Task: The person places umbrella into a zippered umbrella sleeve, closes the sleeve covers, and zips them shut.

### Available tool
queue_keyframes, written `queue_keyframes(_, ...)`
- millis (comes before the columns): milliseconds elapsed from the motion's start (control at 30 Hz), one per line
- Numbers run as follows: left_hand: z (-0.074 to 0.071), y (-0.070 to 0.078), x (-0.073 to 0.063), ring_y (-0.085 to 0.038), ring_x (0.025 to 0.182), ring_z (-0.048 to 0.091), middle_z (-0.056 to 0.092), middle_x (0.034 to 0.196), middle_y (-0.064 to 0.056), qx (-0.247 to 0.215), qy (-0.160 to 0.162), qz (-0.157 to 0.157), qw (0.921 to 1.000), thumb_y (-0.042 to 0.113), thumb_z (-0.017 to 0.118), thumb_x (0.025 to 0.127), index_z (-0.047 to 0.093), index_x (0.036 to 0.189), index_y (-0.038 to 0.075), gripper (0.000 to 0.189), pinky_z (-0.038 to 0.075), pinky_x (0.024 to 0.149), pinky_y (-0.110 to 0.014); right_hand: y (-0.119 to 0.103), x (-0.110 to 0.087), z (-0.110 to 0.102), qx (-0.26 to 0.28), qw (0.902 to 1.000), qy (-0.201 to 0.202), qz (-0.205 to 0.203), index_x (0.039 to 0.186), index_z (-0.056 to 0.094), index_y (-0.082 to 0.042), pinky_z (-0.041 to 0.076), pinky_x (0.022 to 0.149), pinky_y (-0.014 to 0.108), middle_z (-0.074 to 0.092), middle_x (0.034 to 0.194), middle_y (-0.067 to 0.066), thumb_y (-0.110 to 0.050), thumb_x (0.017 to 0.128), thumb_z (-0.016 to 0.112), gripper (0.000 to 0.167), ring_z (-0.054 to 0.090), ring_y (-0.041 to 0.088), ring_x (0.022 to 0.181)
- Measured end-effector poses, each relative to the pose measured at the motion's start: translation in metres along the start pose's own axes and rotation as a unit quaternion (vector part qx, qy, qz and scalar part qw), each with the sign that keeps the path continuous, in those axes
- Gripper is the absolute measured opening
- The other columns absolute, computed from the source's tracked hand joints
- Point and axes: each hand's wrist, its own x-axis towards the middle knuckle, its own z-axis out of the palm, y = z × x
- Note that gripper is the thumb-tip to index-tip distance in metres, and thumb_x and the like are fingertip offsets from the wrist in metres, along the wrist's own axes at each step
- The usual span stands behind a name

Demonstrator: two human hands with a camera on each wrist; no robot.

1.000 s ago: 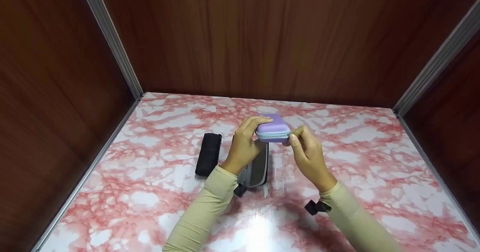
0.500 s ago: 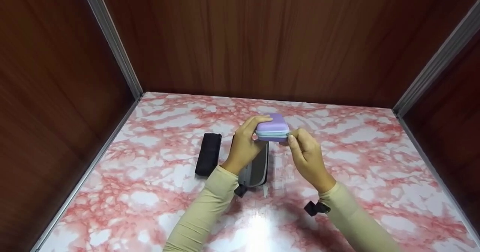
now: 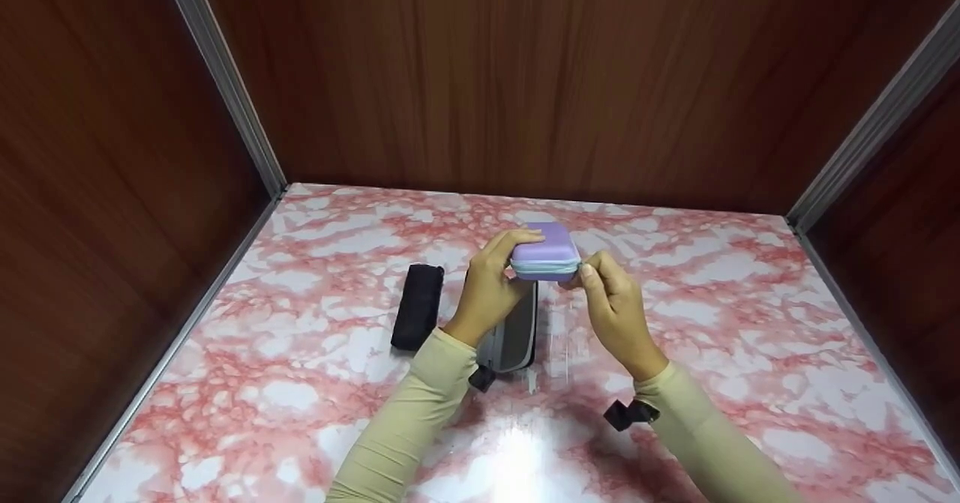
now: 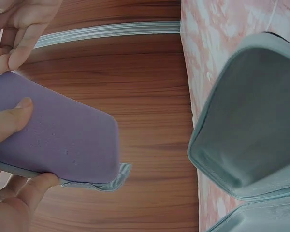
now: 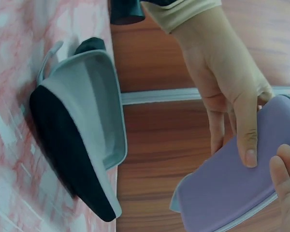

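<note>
A small purple zip case with a pale blue zip band is held up above the table. My left hand grips it from its left side, thumb below and fingers over the top. At the near right corner, my right hand pinches the zipper pull between thumb and bent forefinger; the pull itself is mostly hidden. In the left wrist view the flat purple face of the case shows with a thumb lying on it. The right wrist view shows its underside, the purple case spanning both hands.
Below my left hand an unzipped dark case with grey lining lies spread on the table. A black pouch lies to its left. Brown wood-grain panels enclose the red-and-white marbled table at the back and sides.
The purple case has risen slightly in the head view. Both hands keep their hold, and the right hand has shifted only a little. The dark case and black pouch stay put.
</note>
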Motion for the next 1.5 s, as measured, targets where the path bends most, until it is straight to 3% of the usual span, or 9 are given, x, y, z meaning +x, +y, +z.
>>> queue_keyframes(100,0.000,0.001,0.001,-0.016,0.117,0.060,0.065,0.125,-0.003,-0.008,0.002,0.000,1.0000,-0.012,0.077,0.072,0.065,0.117,0.016,0.054,0.048,0.098,-0.034,-0.008,0.002,-0.001,-0.004,1.0000,0.000,0.000,0.082,0.054,0.007,0.053,0.075,0.020,0.066,0.079,0.008,0.016,0.095,0.044,0.018,0.065,0.018,0.077)
queue_keyframes(333,-0.001,0.000,0.001,-0.015,0.119,0.059,0.065,0.125,-0.003,-0.019,0.000,0.006,0.9998,-0.012,0.078,0.072,0.065,0.116,0.015,0.053,0.047,0.100,-0.032,-0.007,0.001,-0.002,0.020,0.9997,-0.012,-0.001,0.083,0.054,0.009,0.053,0.076,0.021,0.063,0.081,0.014,0.016,0.095,0.044,0.018,0.064,0.015,0.079)
queue_keyframes(600,-0.001,-0.001,-0.001,-0.015,0.119,0.059,0.065,0.124,-0.004,-0.024,0.000,0.006,0.9997,-0.013,0.079,0.071,0.065,0.115,0.015,0.054,0.047,0.101,-0.033,-0.004,0.003,-0.002,0.041,0.9986,-0.015,0.029,0.079,0.051,0.011,0.054,0.073,0.023,0.059,0.079,0.020,0.014,0.096,0.044,0.018,0.064,0.019,0.074)
queue_keyframes(833,-0.001,0.000,0.000,-0.018,0.118,0.061,0.065,0.125,-0.004,-0.040,0.005,0.007,0.9992,-0.013,0.078,0.072,0.065,0.117,0.015,0.055,0.048,0.099,-0.035,0.000,0.005,-0.003,0.083,0.9956,-0.013,0.041,0.079,0.050,0.014,0.055,0.073,0.024,0.055,0.079,0.025,0.015,0.096,0.044,0.018,0.062,0.011,0.076)
queue_keyframes(1100,-0.001,-0.001,0.001,-0.026,0.114,0.062,0.066,0.120,-0.010,-0.067,0.011,0.001,0.9977,-0.011,0.084,0.067,0.065,0.114,0.008,0.054,0.048,0.098,-0.037,0.005,0.005,-0.010,0.101,0.9936,-0.032,0.040,0.087,0.052,0.012,0.052,0.079,0.023,0.056,0.091,0.009,0.016,0.096,0.047,0.011,0.059,0.012,0.086)
queue_keyframes(1233,-0.007,0.008,0.004,-0.032,0.113,0.062,0.066,0.116,-0.016,-0.084,0.008,0.006,0.9964,-0.010,0.088,0.065,0.064,0.111,0.000,0.053,0.048,0.099,-0.038,0.010,0.006,-0.017,0.061,0.9975,-0.031,0.018,0.093,0.052,0.014,0.050,0.082,0.026,0.057,0.094,0.015,0.016,0.091,0.054,0.004,0.059,0.016,0.090)
queue_keyframes(1367,-0.017,0.024,0.008,-0.035,0.112,0.062,0.067,0.114,-0.020,-0.097,-0.004,0.018,0.9951,-0.011,0.087,0.064,0.062,0.108,-0.005,0.051,0.047,0.101,-0.038,0.016,0.009,-0.023,-0.026,0.9992,-0.020,-0.024,0.099,0.055,0.013,0.047,0.085,0.033,0.058,0.099,0.022,0.018,0.078,0.065,0.024,0.056,0.025,0.095)
queue_keyframes(1500,-0.018,0.027,0.008,-0.034,0.111,0.063,0.067,0.113,-0.020,-0.100,-0.011,0.027,0.9946,-0.013,0.086,0.064,0.062,0.107,-0.004,0.050,0.047,0.101,-0.038,0.043,0.009,-0.029,-0.075,0.9960,-0.044,-0.021,0.114,0.058,0.006,0.041,0.091,0.039,0.057,0.114,0.017,0.012,0.073,0.073,0.044,0.051,0.025,0.108)
